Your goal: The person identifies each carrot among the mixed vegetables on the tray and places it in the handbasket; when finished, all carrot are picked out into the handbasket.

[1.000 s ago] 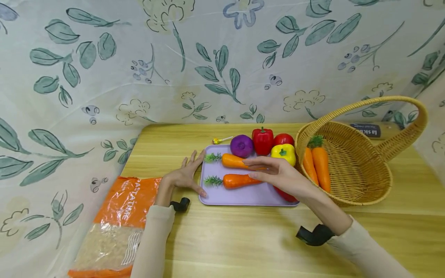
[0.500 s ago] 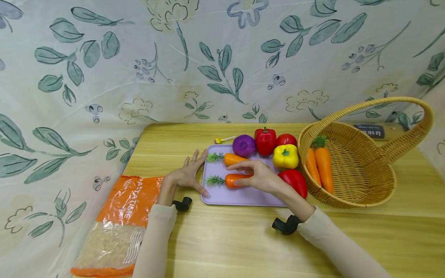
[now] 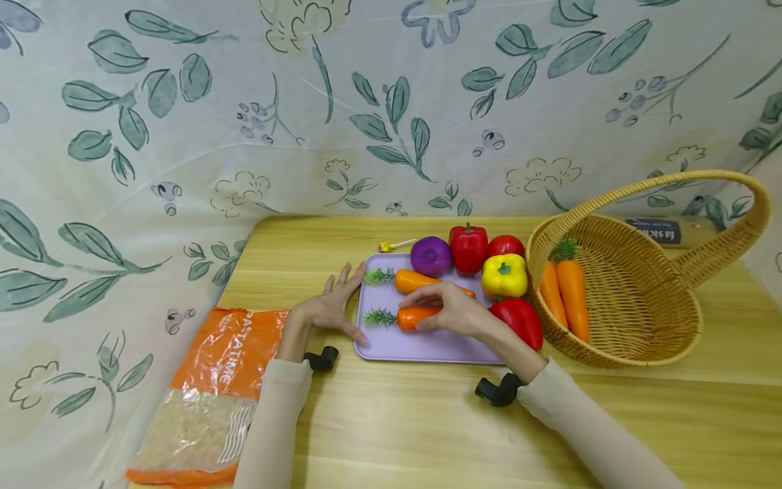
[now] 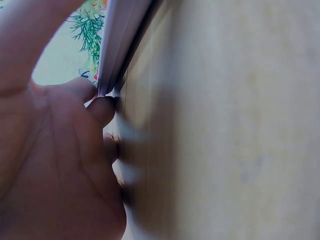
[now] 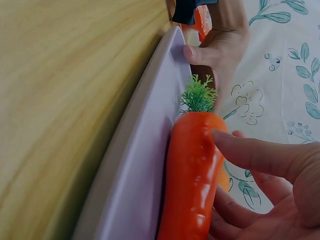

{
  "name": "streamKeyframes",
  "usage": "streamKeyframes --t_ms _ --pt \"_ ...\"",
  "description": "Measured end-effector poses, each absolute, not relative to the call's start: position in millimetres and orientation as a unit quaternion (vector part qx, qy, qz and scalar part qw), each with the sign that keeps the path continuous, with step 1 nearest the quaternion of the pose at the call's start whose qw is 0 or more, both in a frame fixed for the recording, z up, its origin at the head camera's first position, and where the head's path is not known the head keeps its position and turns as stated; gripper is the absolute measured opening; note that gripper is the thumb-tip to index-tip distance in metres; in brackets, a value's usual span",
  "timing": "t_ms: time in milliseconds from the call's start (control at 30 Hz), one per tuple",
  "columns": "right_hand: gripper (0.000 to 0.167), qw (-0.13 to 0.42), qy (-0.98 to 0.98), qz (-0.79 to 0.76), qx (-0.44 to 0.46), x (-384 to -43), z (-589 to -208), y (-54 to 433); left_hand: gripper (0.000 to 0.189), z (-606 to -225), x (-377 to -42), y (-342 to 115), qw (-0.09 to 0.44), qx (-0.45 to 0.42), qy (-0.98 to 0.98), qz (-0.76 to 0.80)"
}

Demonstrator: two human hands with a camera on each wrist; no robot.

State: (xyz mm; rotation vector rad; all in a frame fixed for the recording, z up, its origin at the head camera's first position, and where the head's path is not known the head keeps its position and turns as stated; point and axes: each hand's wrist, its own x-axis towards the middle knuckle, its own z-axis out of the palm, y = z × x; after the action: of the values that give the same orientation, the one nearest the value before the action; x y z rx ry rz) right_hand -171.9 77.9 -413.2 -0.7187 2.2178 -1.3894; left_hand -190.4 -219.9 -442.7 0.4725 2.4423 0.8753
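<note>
Wooden table [image 3: 427, 421] against leaf-print cloth: near the lilac plastic tray's [image 3: 427, 348] front edge lies an orange toy carrot [image 3: 411, 317], long axis left-right, grasped by the right hand [image 3: 455, 312]; the flat-fingered left hand [image 3: 326, 309] steadies the tray's left edge.

Work surface: a light wooden tabletop [image 3: 427, 421] with lengthwise grain, its far-left corner rounded. Backdrop: a pale fabric sheet [image 3: 201, 136] printed with grey-green leaves and outlined flowers, hung behind the tabletop, falling below its left edge and continuing round the right side. The fabric shows soft folds and creases. Lighting: even and diffuse, with only faint shadows on the wood.
</note>
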Motion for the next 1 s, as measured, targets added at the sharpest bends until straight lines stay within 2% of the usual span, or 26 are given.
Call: streamKeyframes --t_ms 467,1000 --pt "0.046 0.23 0.807 -0.473 -0.269 -177.5 -417.8 74.3 0.152 -443.6 -190.7 -219.3 0.252 0.171 0.9 0.314" --pt "0.045 0.235 0.828 -0.439 -0.256 -176.7 -416.3 75.8 0.152 -442.5 -190.0 -219.5 0.256 0.164 0.898 0.319"
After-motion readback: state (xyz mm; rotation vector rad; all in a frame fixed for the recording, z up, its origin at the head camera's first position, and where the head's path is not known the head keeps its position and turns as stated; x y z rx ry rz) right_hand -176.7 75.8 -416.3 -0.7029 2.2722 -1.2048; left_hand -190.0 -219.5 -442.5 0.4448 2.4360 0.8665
